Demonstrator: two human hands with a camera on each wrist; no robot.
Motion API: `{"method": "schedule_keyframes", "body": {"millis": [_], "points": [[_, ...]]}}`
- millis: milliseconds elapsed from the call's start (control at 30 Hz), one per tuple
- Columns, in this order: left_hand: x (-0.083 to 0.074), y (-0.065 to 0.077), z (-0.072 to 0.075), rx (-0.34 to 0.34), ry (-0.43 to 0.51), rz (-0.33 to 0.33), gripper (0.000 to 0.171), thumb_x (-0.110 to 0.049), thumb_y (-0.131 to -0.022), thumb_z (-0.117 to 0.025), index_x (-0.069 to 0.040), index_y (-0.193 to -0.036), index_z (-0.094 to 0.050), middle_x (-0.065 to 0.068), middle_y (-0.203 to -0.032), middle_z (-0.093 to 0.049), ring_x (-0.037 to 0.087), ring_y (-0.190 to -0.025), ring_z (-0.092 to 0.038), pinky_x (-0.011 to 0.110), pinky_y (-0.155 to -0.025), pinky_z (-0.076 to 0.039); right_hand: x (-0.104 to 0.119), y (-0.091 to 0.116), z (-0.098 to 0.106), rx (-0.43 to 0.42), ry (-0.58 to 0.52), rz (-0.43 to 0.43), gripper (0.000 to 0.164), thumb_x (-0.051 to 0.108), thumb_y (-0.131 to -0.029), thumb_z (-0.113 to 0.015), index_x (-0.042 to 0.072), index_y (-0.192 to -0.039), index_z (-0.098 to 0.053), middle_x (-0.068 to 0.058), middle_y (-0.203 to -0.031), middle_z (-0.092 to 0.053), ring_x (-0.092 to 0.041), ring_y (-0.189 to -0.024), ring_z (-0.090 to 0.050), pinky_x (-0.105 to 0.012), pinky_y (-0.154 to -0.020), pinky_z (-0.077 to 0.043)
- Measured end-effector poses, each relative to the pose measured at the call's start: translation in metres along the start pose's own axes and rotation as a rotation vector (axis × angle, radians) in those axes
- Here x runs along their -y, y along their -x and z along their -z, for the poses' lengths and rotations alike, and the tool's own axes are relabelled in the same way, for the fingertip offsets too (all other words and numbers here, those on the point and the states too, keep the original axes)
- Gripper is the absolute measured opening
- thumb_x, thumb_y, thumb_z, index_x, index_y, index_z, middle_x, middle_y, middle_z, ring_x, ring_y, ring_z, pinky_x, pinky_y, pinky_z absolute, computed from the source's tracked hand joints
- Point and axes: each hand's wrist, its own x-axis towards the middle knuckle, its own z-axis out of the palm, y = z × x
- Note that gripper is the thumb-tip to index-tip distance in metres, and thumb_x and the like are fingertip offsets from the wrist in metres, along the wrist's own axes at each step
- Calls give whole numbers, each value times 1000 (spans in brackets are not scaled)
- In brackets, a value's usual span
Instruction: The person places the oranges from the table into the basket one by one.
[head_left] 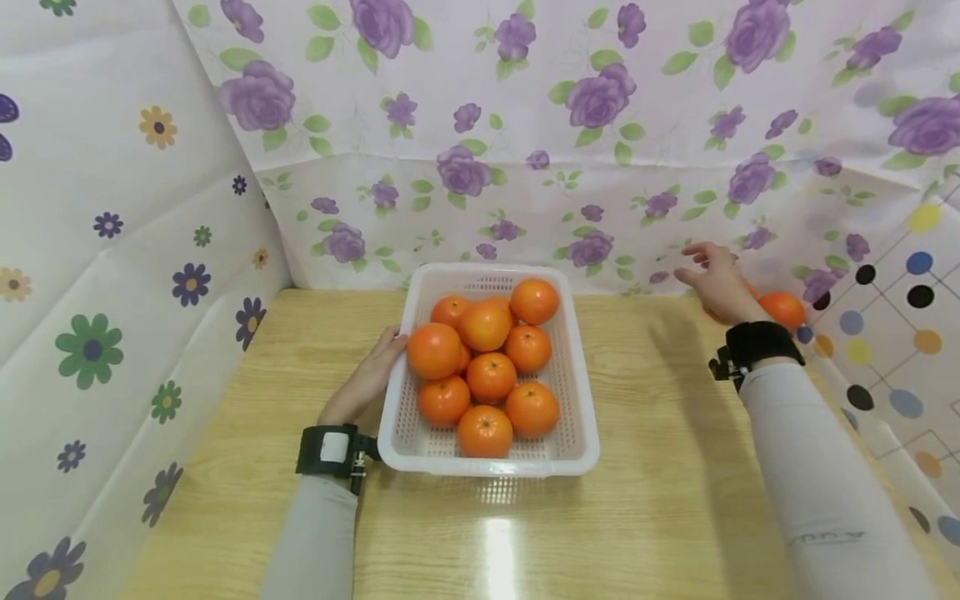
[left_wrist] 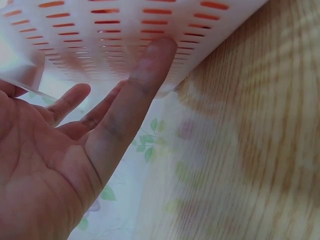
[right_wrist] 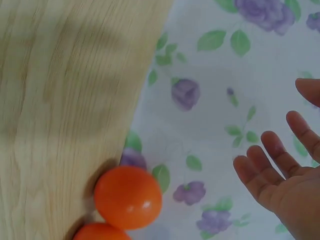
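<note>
A white perforated plastic basket (head_left: 581,400) stands on the wooden table, holding several oranges (head_left: 491,377). At its left side is my left hand (head_left: 367,375), its fingers laid against the outer wall below the rim. In the left wrist view, the extended fingers (left_wrist: 135,95) reach along the slotted wall (left_wrist: 110,30). My right hand (head_left: 716,279) is raised over the back right of the table, fingers loosely spread and holding nothing. Below and beside it lie two oranges; the nearer one (head_left: 782,310) shows past the wrist, and the other is mostly hidden by the hand.
A flowered sheet (head_left: 465,171) hangs behind the table. More patterned sheets close in the left side (head_left: 90,350) and the right side (head_left: 888,358). In the right wrist view, an orange (right_wrist: 128,197) lies against the table's back edge, touching the sheet.
</note>
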Motion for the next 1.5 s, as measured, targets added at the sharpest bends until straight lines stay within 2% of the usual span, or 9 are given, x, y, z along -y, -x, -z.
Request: {"method": "schedule_keyframes", "body": {"millis": [133, 300, 467, 633, 733, 900, 1033, 1233, 1500], "points": [[-2, 2, 1, -7, -8, 5, 52, -43, -115, -24, -12, -157, -25, 27, -144, -48, 36, -112, -66, 46, -84, -62, -17, -2, 9, -53, 35, -12, 58, 20, -107, -58, -13, -149, -36, -44, -146, -28, -58, -136, -31, -68, -111, -30], [-5, 4, 4, -3, -20, 3, 54, -43, -115, -25, -10, -158, -24, 28, -145, -46, 36, -115, -63, 45, -87, -61, -38, -2, 13, -96, 12, -104, 62, 20, -104, -58, -14, -149, -32, -44, -150, -19, -57, -134, -32, -65, -111, -33], [-5, 6, 7, -17, -36, 13, 54, -43, -115, -26, -9, -157, -25, 28, -144, -47, 36, -114, -63, 44, -85, -61, -58, -6, 15, -32, 91, -202, 77, 28, -102, -61, -17, -151, -23, -49, -155, -2, -64, -142, -15, -69, -117, -22], [-3, 8, 8, -8, -25, 23, 53, -44, -115, -26, -12, -157, -25, 28, -145, -46, 37, -114, -64, 47, -84, -62, -77, -12, 16, 82, 271, -157, 67, 27, -103, -58, -15, -150, -35, -46, -156, -2, -65, -145, 2, -75, -117, -14], [-3, 8, 8, -2, -18, 22, 54, -45, -115, -26, -13, -158, -24, 28, -147, -46, 37, -114, -65, 47, -84, -62, -86, -15, 16, 65, 319, -133, 69, 29, -100, -61, -16, -148, -38, -45, -156, -7, -66, -143, -2, -75, -115, -15], [-4, 5, 5, -8, 5, 6, 52, -43, -115, -26, -12, -158, -25, 28, -146, -46, 37, -113, -65, 47, -84, -62, -106, -20, 16, 12, 366, -172, 94, 38, -97, -68, -18, -155, -20, -48, -156, -7, -65, -143, -8, -73, -117, -14], [-3, 3, 1, -6, 20, 5, 51, -43, -115, -25, -13, -157, -26, 27, -147, -46, 38, -116, -64, 48, -85, -62, -112, -18, 17, -15, 369, -190, 100, 39, -96, -69, -19, -155, -12, -49, -154, -7, -64, -143, -6, -73, -118, -7], [-1, 3, -1, -11, 5, 8, 53, -45, -115, -25, -13, -156, -26, 26, -147, -46, 38, -117, -62, 46, -86, -61, -114, -14, 16, -24, 383, -186, 102, 43, -96, -69, -15, -156, -9, -48, -154, -7, -64, -145, -1, -73, -119, 0], [1, 2, -1, -13, -1, -1, 52, -44, -115, -24, -12, -156, -27, 25, -146, -46, 36, -115, -63, 44, -85, -61, -122, -14, 11, -28, 429, -172, 100, 39, -96, -69, -19, -153, -10, -50, -154, -3, -63, -148, 8, -71, -120, 7]]}}
